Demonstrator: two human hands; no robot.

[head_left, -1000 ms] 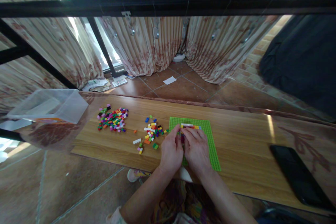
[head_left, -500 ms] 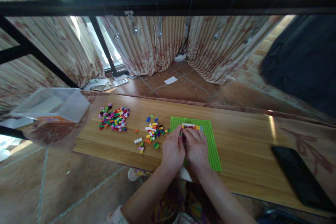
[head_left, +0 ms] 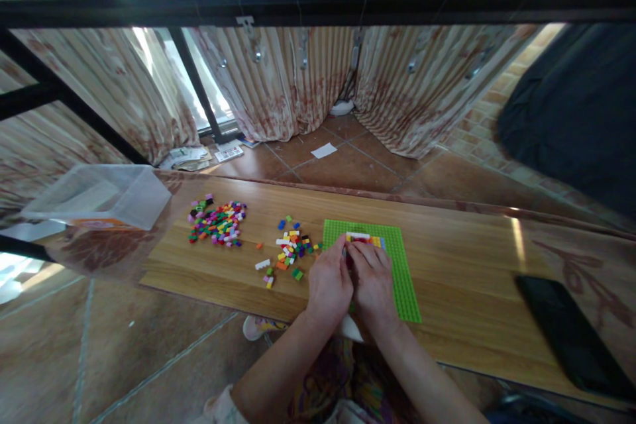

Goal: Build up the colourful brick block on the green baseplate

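My left hand (head_left: 330, 281) and my right hand (head_left: 372, 278) meet over a green studded baseplate (head_left: 407, 291). Both have their fingers curled inward at the near side of a row of toy bricks (head_left: 365, 238), white, yellow, orange and light blue, on the plate. The fingers of the left are pressed together, and whatever lies between them is hidden. Bent over the bricks, the right hand's fingers cover part of the build; what they grip cannot be made out. To the left of the plate lies a small pile of loose bricks (head_left: 293, 248).
A larger heap of mixed bricks (head_left: 218, 222) lies farther left on the wooden board (head_left: 462, 271). Beyond it stands a clear plastic box (head_left: 144, 195). A black phone (head_left: 566, 331) rests at the right end. A dark metal bar (head_left: 318, 1) crosses above the far side.
The view shifts very slightly. Both hands stay together over the bricks on the baseplate, with hardly any finger movement visible.
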